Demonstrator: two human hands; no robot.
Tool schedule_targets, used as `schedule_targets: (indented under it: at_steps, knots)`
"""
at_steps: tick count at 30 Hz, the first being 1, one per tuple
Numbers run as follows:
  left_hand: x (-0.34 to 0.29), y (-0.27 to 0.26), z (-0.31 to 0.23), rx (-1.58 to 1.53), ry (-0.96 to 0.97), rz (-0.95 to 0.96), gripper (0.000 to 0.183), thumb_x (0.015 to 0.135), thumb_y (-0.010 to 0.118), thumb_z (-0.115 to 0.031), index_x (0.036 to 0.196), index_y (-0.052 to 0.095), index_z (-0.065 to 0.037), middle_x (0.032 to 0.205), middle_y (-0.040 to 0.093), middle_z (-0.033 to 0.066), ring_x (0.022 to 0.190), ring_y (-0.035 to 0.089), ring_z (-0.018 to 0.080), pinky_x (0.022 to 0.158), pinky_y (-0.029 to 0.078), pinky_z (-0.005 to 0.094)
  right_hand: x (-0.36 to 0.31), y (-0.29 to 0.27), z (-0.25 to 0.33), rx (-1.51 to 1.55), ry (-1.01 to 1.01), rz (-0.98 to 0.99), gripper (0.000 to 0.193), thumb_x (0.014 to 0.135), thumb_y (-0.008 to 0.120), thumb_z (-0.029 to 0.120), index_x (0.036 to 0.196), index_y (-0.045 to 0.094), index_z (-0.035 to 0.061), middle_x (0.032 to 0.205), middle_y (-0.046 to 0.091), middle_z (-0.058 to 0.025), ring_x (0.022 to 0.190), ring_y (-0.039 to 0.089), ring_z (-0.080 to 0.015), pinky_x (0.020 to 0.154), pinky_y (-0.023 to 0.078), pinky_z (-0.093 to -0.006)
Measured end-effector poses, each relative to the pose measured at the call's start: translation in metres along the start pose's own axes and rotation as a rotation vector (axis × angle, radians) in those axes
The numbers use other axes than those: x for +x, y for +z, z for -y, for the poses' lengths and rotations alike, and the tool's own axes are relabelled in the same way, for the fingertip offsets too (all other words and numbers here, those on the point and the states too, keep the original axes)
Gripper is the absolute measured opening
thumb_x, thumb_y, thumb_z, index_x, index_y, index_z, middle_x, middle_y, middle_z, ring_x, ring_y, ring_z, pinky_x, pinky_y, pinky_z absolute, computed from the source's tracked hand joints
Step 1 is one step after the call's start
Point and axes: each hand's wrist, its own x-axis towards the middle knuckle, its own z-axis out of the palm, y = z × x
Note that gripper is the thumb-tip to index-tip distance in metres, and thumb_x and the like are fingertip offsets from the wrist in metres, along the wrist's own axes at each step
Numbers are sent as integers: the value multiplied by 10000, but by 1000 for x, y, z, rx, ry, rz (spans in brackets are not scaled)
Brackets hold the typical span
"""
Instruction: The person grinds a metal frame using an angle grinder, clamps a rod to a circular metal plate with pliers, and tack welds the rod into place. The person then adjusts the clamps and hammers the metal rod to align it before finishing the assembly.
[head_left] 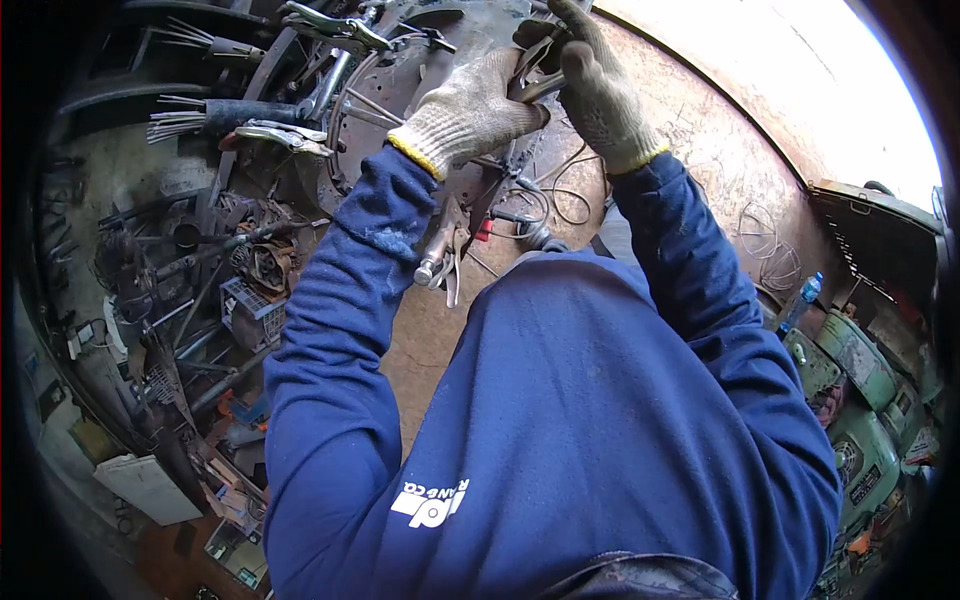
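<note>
My left hand [478, 112], in a knitted work glove with a yellow cuff, is closed round one side of a pair of locking pliers [540, 88] at the top of the view. My right hand [606, 112], gloved the same way, grips the pliers from the other side, its thumb raised. Their jaws are hidden by the gloves and the dark metal behind. Below both hands lies a dark, round steel workpiece [385, 100] with holes along its rim. Another pair of locking pliers [446, 248] hangs clamped at its near edge, below my left wrist.
More locking pliers [285, 135] and rods in a dark tube [225, 115] sit left of the workpiece. Scrap metal [255, 265] and a grey crate [250, 312] crowd the left. Cables [570, 190] loop on the floor. At right are a water bottle [801, 302] and a green machine [868, 455].
</note>
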Motion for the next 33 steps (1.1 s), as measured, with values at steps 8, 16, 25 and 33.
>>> schedule_targets:
  at_steps: [8,16,25,33]
  knots:
    - [-13,-16,-8,65,20,96,746,843,811,-390,1435,513,-47,1067,728,210,918,731,318,792,564,431,0,16,18,449,206,-43,790,1029,612,410,1620,250,32,1363,554,-125,1296,521,-255,1091,414,-404]
    - [-2,-13,-2,-14,21,165,621,838,801,-362,1308,580,-21,1030,705,178,943,692,296,846,538,433,-9,23,21,415,176,-148,757,1011,600,503,1574,366,54,1388,578,-150,1304,553,-268,1129,412,-393]
    - [4,-20,-3,84,33,235,498,854,784,-358,1180,634,-13,981,703,194,905,698,306,818,539,424,3,18,6,509,263,-175,696,987,674,344,1542,376,48,1163,617,-85,1098,595,-222,958,474,-364]
    - [-41,-44,3,407,444,-4,340,912,747,-246,1215,710,-95,1065,727,135,959,716,306,852,573,431,2,20,-4,779,347,-305,568,967,707,338,1440,500,101,1101,641,-75,1042,644,-262,900,554,-474]
